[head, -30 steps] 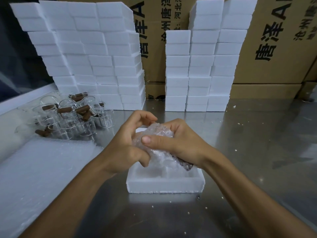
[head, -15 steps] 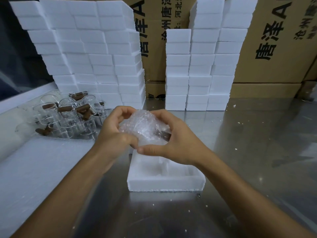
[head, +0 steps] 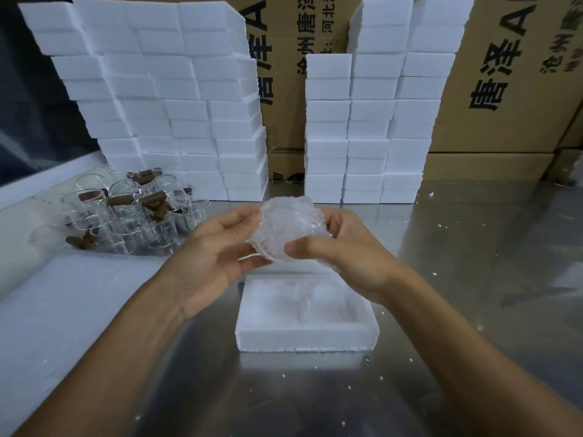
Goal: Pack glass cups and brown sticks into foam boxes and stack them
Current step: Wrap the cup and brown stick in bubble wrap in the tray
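**Both hands hold a bubble-wrapped bundle above the open foam box**

The left hand [head: 217,260] and the right hand [head: 350,257] hold a bundle of bubble wrap [head: 291,228] between them. The left fingers are only lightly bent, cupping the bundle's left side with the thumb under its lower edge. The right fingers curl behind the bundle's right side, and the right thumb presses on its front near the bottom. What is inside the wrap cannot be made out.

Just below the fingers, nearer the person, an open foam box [head: 306,339] lies on the metal table [head: 473,310], apart from the bundle. Its moulded recesses look bare.

Left of the left fingers and a little farther back stands a cluster of glass cups [head: 126,222] with brown sticks [head: 120,200] lying on and among them. Beyond the fingertips, two stacks of foam boxes [head: 369,127] rise against cardboard cartons [head: 511,89]. A white foam sheet [head: 63,310] lies under the left forearm.
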`<control>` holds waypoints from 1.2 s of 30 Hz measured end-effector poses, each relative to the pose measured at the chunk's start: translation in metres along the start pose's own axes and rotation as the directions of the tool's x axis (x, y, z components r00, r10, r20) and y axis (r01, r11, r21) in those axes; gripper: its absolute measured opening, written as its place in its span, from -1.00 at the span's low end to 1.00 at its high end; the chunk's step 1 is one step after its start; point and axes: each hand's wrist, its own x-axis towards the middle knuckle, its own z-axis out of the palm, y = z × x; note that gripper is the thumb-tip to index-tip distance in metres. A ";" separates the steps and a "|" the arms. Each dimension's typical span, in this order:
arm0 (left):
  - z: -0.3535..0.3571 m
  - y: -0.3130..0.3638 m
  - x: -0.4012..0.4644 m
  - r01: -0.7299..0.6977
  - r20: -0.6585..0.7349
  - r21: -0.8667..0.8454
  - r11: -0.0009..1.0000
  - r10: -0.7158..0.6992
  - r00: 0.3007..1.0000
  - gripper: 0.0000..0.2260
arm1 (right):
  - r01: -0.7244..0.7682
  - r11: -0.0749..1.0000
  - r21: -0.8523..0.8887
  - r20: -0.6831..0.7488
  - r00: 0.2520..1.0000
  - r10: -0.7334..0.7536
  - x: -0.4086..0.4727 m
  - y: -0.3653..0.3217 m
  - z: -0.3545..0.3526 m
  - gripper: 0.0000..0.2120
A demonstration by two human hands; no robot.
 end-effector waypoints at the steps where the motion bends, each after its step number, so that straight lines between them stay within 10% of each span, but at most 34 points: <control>1: 0.000 0.000 0.000 0.001 0.006 0.011 1.000 -0.001 1.000 -0.56 | -0.020 1.000 0.018 0.011 1.000 0.020 0.000 0.000 -0.001 -0.47; 5: -0.004 0.000 0.002 -0.011 0.047 0.112 0.994 0.006 0.999 -0.20 | -0.051 0.999 0.019 0.063 0.997 0.049 -0.001 0.000 -0.002 -0.47; 16: -0.013 0.015 -0.006 -0.180 0.133 0.587 0.789 0.125 0.983 -0.46 | 0.069 0.839 -0.540 0.021 0.997 -0.069 -0.001 -0.011 0.003 -0.36; 21: -0.008 0.019 -0.009 -0.240 0.190 0.823 0.516 0.148 0.971 -0.56 | 0.103 0.787 -0.608 0.014 0.993 -0.119 -0.004 -0.015 0.003 -0.34; 36: -0.006 0.012 -0.001 -0.319 0.151 0.812 0.488 0.353 0.923 -0.46 | 0.207 0.764 -0.611 -0.078 0.945 -0.319 -0.006 -0.022 -0.004 -0.38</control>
